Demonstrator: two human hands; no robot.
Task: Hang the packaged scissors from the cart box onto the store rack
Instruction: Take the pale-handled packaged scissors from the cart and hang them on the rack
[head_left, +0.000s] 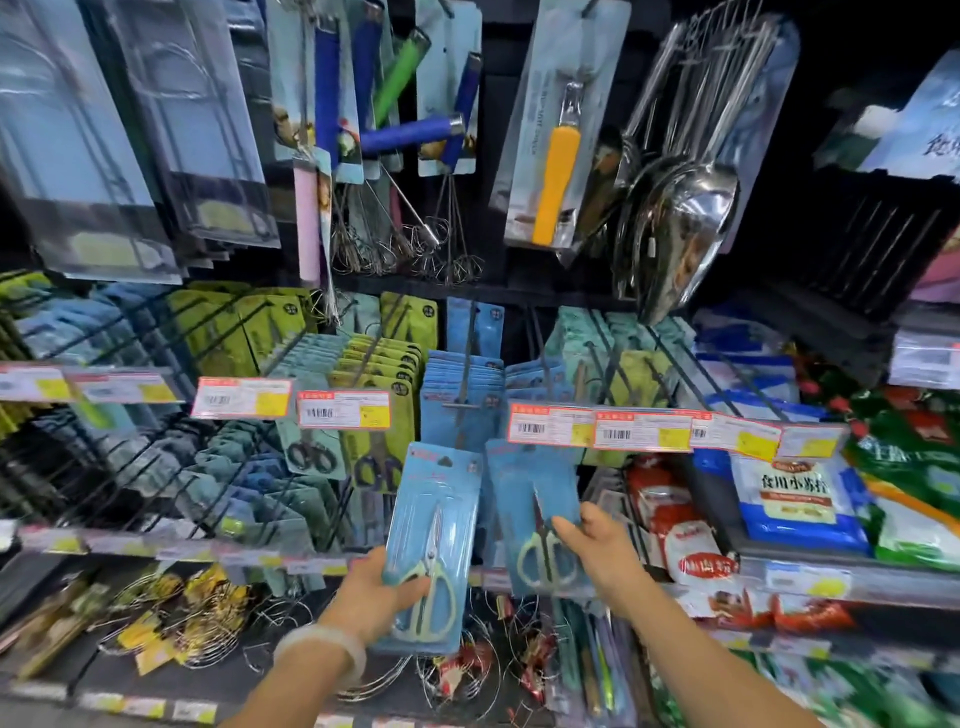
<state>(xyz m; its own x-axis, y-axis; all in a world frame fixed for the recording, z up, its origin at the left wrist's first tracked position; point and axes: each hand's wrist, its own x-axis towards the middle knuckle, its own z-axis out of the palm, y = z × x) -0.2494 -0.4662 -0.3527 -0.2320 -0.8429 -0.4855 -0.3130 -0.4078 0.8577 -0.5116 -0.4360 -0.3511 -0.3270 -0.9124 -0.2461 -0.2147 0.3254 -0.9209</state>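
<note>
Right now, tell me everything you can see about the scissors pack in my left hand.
The scissors pack is a long blue card under a clear plastic blister, with a hang hole at the top. Inside lie closed scissors with pale green handles and metal blades pointing up. It stands nearly upright, leaning slightly right, in front of the rack's blue packs. The left hand grips its lower left edge, thumb across the front by the handles. It is not yet on a hook.

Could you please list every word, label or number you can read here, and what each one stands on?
"食用小苏打" on the blue and white bag on the right shelf.
Price tags along the rack rails: barcodes and print too small to read.
Blue scissors packs, red and white bags, upper right sign: print blurred.
</note>
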